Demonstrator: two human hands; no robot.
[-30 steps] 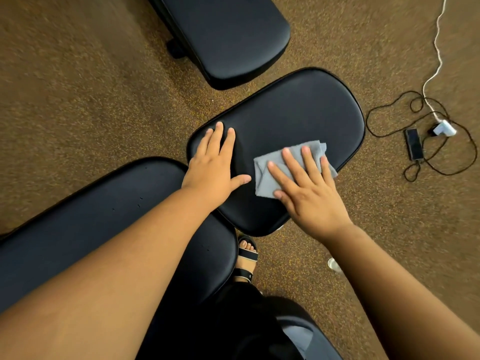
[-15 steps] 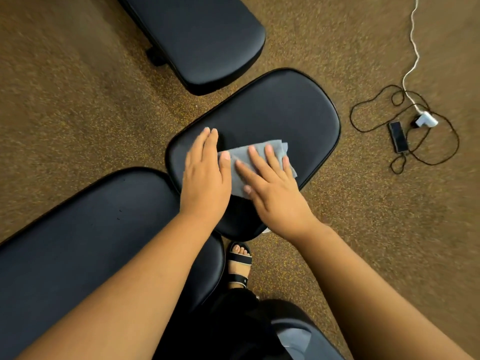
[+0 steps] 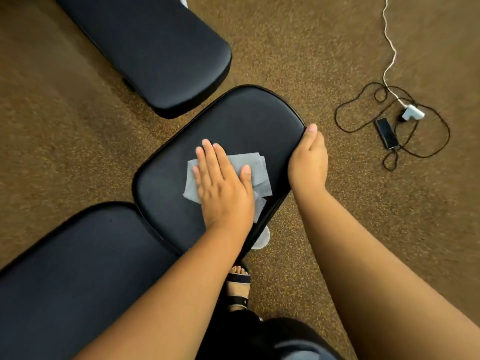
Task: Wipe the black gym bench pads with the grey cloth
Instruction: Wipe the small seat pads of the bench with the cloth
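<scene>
Pressing limp, light grey cloth (image 3: 255,168) flat-fingered, left hand (image 3: 223,188) at pad (image 3: 233,118) centre; right hand (image 3: 309,159) curled gripping 3 o'clock edge.

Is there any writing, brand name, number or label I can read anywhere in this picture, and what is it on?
None can be read.
Bench pad under the grey cloth: plain black, no label shows.
Phone on the floor: screen dark, no text.
White charger: too small to show any marking.
</scene>
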